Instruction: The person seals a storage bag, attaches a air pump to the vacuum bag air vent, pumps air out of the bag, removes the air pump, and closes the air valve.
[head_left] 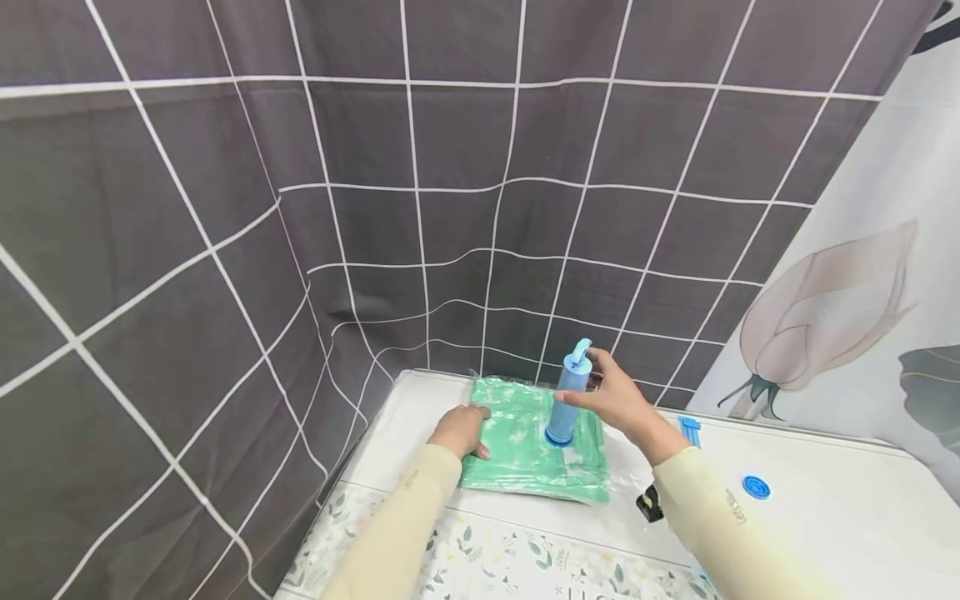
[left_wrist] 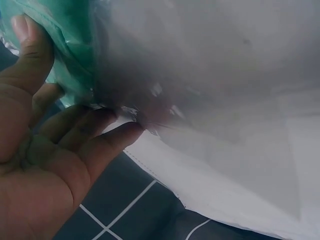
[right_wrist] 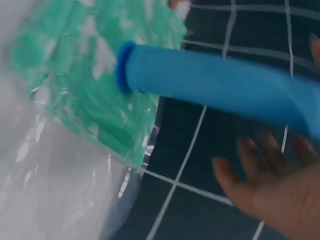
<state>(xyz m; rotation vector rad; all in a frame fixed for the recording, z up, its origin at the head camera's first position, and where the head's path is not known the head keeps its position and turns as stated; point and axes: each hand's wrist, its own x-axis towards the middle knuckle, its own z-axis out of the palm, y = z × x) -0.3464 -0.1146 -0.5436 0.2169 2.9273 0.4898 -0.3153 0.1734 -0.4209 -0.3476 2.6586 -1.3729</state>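
Observation:
A clear plastic vacuum storage bag with folded green fabric (head_left: 510, 450) inside lies on the white surface. On its right half stands a blue hand pump (head_left: 570, 408), tilted slightly, its flared base on the bag. My left hand (head_left: 462, 429) rests at the bag's left edge. In the left wrist view, its thumb (left_wrist: 30, 37) lies on the green part and the other fingers touch the plastic edge. Around the pump's upper part, my right hand (head_left: 611, 396) has its fingers spread. The right wrist view shows those fingers (right_wrist: 250, 160) apart from the blue barrel.
A round blue cap (head_left: 756, 487) lies to the right, with a small blue piece (head_left: 690, 430) behind my right forearm. A black item (head_left: 649, 504) sits partly under the right sleeve. Dark grid-patterned cloth (head_left: 465, 208) rises behind and at left. Floral print (head_left: 525, 550) covers the front.

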